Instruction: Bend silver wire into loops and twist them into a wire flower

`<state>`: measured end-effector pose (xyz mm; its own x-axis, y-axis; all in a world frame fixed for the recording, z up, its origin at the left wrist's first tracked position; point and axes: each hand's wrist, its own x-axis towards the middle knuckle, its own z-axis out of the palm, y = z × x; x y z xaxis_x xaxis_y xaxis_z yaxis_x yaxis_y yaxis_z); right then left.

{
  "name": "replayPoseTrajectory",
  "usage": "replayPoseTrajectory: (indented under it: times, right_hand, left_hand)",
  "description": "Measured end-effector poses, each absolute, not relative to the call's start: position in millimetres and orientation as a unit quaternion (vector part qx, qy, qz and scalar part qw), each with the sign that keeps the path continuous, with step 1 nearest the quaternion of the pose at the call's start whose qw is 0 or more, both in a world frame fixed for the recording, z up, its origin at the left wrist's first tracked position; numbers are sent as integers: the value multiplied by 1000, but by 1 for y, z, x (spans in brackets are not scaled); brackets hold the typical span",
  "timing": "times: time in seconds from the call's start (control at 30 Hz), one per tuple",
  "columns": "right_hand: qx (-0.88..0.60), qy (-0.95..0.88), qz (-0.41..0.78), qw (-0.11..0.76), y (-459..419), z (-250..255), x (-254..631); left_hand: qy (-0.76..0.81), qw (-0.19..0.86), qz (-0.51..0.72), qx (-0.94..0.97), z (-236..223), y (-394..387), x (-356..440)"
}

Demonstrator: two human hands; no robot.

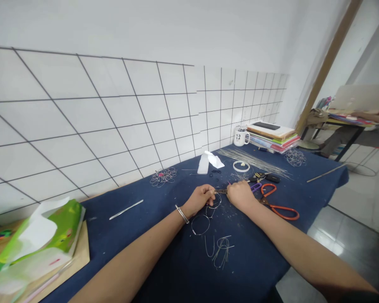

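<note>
Nearest us on the blue cloth (164,261) lies a tangle of bent wire (221,250). Just beyond it we log the wire piece (207,215), a row of thin rings: the near ring rests on the cloth, and the long axis slants away from us and rightward up to the left hand (204,195), whose thumb and fingers pinch the far end. The right hand (240,194) is curled tight around pliers (221,191); their long axis runs nearly crosswise, nose toward the left fingertips. We cannot tell whether the nose bites the wire. The right fist hides the pliers' grip from us, and orange-handled cutters (265,201) crowd that side, handles splayed to the right. A purple handle (256,187) shows just beside the fist; its tool is unclear. Farther off we note a black-handled tool (273,178), a white ring (241,170), crumpled white paper (204,163) and long straight wires (255,162); farthest along the cloth, a mug (239,138) beside stacked books (271,138)
</note>
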<state>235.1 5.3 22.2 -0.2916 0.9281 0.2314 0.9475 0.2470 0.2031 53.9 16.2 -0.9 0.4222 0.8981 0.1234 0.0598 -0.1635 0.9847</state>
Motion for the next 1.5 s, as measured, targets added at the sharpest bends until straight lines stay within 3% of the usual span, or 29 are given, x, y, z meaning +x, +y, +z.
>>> replayPoseTrajectory:
  times: [1.5]
  right_hand:
    - [-588, -797, -136, 35, 7, 26, 240]
  left_hand:
    - [376, 510, 391, 668, -2, 16, 55]
